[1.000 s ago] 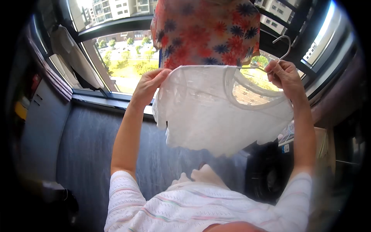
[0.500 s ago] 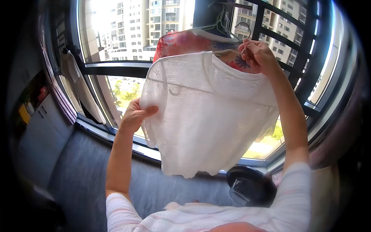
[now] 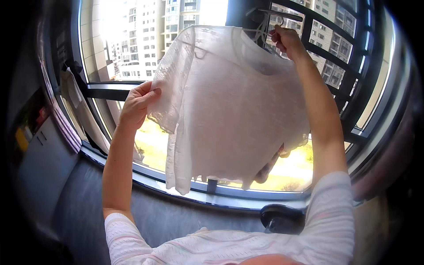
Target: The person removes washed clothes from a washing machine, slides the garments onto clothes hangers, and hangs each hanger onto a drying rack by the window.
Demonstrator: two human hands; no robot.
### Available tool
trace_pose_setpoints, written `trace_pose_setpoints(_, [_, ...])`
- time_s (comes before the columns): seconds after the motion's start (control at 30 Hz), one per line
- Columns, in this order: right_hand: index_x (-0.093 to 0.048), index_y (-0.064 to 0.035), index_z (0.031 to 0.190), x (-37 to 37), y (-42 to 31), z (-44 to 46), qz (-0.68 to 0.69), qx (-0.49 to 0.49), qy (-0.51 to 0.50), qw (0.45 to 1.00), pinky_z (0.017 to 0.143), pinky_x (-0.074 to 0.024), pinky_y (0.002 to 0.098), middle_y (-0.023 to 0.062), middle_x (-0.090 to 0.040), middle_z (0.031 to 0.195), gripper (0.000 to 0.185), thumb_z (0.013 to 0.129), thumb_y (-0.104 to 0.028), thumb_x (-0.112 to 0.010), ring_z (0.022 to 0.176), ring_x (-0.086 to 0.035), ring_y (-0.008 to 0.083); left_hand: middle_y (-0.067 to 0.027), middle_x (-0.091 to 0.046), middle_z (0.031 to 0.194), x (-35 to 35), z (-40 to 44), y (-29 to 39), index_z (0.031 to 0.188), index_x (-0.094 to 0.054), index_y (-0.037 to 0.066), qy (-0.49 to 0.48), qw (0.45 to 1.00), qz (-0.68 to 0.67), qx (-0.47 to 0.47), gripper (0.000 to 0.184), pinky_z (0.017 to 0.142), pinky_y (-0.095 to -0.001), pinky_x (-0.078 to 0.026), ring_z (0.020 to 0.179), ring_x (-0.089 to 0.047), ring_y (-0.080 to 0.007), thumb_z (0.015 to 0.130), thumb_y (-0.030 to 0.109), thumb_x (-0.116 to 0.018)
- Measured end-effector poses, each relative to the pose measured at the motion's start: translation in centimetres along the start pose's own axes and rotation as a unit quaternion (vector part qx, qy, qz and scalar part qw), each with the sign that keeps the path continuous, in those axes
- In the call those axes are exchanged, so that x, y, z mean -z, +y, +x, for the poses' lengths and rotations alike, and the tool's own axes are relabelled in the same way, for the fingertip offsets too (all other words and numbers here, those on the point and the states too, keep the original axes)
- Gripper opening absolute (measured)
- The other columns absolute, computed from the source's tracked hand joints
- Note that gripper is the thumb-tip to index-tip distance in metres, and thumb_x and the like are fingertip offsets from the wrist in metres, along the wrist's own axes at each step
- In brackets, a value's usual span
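A thin white lace-trimmed blouse [image 3: 229, 106] hangs spread on a hanger in front of the window. My left hand [image 3: 140, 104] pinches its left sleeve between thumb and fingers, holding it out to the side. Above the neckline, my right hand [image 3: 286, 42] is closed around the upper part of the hanger [image 3: 268, 33], partly hidden by the fingers. Other pale hangers [image 3: 260, 26] show beside that hand, under a dark metal bracket [image 3: 282, 15]. The blouse hides most of a patterned garment [image 3: 268, 170] behind it; only a dark edge shows at the lower right.
Dark-framed windows [image 3: 150, 93] stand ahead, with a sill [image 3: 212, 201] below. Pale trousers [image 3: 81, 104] hang at the left beside a purple curtain [image 3: 62, 112]. A white cabinet [image 3: 44, 163] stands left. A black round object [image 3: 282, 218] is low at the right.
The blouse has risen and moved nearer the bracket, covering the red floral garment. Both hands have gone up, and the left has drawn the sleeve outward.
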State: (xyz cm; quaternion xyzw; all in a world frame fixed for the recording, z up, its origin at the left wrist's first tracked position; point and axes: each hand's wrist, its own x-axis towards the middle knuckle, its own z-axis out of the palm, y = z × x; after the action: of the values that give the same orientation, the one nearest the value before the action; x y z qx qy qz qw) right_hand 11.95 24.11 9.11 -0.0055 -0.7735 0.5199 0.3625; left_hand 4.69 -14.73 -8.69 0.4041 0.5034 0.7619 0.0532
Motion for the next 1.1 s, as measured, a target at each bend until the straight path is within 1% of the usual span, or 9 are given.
trace_pose_setpoints(0.27, [-0.059,-0.0002,0.08,-3.8,-1.1,-0.1,-0.104,0.056,-0.064,0.991,0.033,-0.0318,0.021,0.0065,-0.06,0.061,0.031,0.091,-0.027,-0.047,0.041,-0.051,0.0099,-0.0061,-0.063,0.087,3.5,1.8,-2.0,0.103,-0.059,-0.002,-0.005,0.999,0.029,0.037,0.023,0.067,-0.024,-0.05,0.075,-0.061,-0.0112,0.083,0.01,-0.059])
trace_pose_setpoints(0.4, [-0.059,-0.0026,0.082,-3.1,-0.5,-1.0,-0.151,0.091,-0.083,0.981,0.039,-0.0354,0.0207,0.0052,-0.061,0.065,0.035,0.09,-0.035,-0.048,0.051,-0.058,0.0099,-0.0049,-0.064,0.085,4.7,1.0,-4.6,0.1,-0.061,0.0,-0.004,0.998,0.026,0.062,0.024,0.07,-0.0243,-0.05,0.074,-0.061,-0.0096,0.079,0.012,-0.064])
trace_pose_setpoints(0.43, [-0.061,-0.0035,0.09,-2.6,-1.1,-0.8,-0.181,0.059,-0.112,0.975,0.05,-0.0453,0.0215,0.0067,-0.064,0.076,0.036,0.087,-0.038,-0.052,0.067,-0.063,0.0121,-0.0048,-0.063,0.086,5.2,1.0,-5.1,0.1,-0.061,0.0,-0.001,0.998,0.024,0.065,0.024,0.07,-0.0243,-0.05,0.074,-0.061,-0.0095,0.08,0.013,-0.064])
trace_pose_setpoints(0.53, [-0.062,-0.0013,0.079,-3.1,-1.8,-2.8,-0.047,0.079,-0.119,0.989,0.046,-0.04,0.0205,0.0028,-0.058,0.063,0.024,0.088,-0.022,-0.055,0.053,-0.051,0.0073,-0.0046,-0.063,0.087,6.0,1.0,-5.9,0.101,-0.061,0.0,0.002,0.997,0.01,0.071,0.024,0.07,-0.0239,-0.05,0.074,-0.06,-0.0092,0.081,0.014,-0.063])
trace_pose_setpoints(0.7, [-0.061,0.0025,0.097,1.9,0.4,-6.2,-0.334,0.24,-0.002,0.911,0.066,-0.0475,0.0234,0.0092,-0.064,0.081,0.024,0.082,-0.016,-0.061,0.072,-0.059,0.012,-0.0057,-0.063,0.089,6.7,0.6,-6.9,0.102,-0.059,0.001,0.013,0.996,0.034,0.085,0.025,0.072,-0.0232,-0.05,0.077,-0.06,-0.0098,0.081,0.013,-0.064])
trace_pose_setpoints(0.8, [-0.061,-0.0071,0.103,8.5,6.1,-7.2,-0.451,0.247,0.056,0.856,0.069,-0.0498,0.024,0.0075,-0.064,0.09,0.039,0.084,-0.04,-0.057,0.083,-0.063,0.0151,-0.0064,-0.063,0.09,7.4,0.3,-7.5,0.104,-0.058,0.0,0.014,0.994,0.047,0.096,0.027,0.074,-0.0242,-0.049,0.081,-0.06,-0.0113,0.08,0.011,-0.065])
trace_pose_setpoints(0.9, [-0.058,-0.0113,0.112,13.1,9.9,-9.6,-0.401,0.134,0.005,0.906,0.082,-0.0474,0.0281,0.0062,-0.063,0.099,0.041,0.082,-0.039,-0.06,0.094,-0.06,0.0174,-0.0063,-0.063,0.092,7.0,0.2,-7.8,0.105,-0.058,0.0,0.017,0.99,0.072,0.118,0.027,0.077,-0.0259,-0.049,0.084,-0.06,-0.0125,0.08,0.008,-0.064])
trace_pose_setpoints(1.0, [-0.06,-0.0007,0.099,13.7,12.3,-12.3,-0.376,0.181,0.06,0.907,0.06,-0.0504,0.0231,0.0087,-0.065,0.083,0.042,0.084,-0.04,-0.057,0.072,-0.064,0.0134,-0.0064,-0.063,0.092,7.1,0.3,-8.8,0.103,-0.058,0.0,0.019,0.986,0.092,0.137,0.025,0.076,-0.0269,-0.049,0.084,-0.06,-0.0124,0.08,0.009,-0.064])
trace_pose_setpoints(1.1, [-0.059,-0.0006,0.105,15.0,13.3,-14.5,-0.319,-0.014,0.001,0.948,0.074,-0.0499,0.0259,0.0077,-0.064,0.088,0.041,0.079,-0.032,-0.064,0.083,-0.062,0.0139,-0.0052,-0.063,0.089,7.4,0.1,-9.8,0.1,-0.06,0.002,0.059,0.986,0.076,0.136,0.024,0.075,-0.0291,-0.049,0.083,-0.061,-0.0133,0.08,0.014,-0.065])
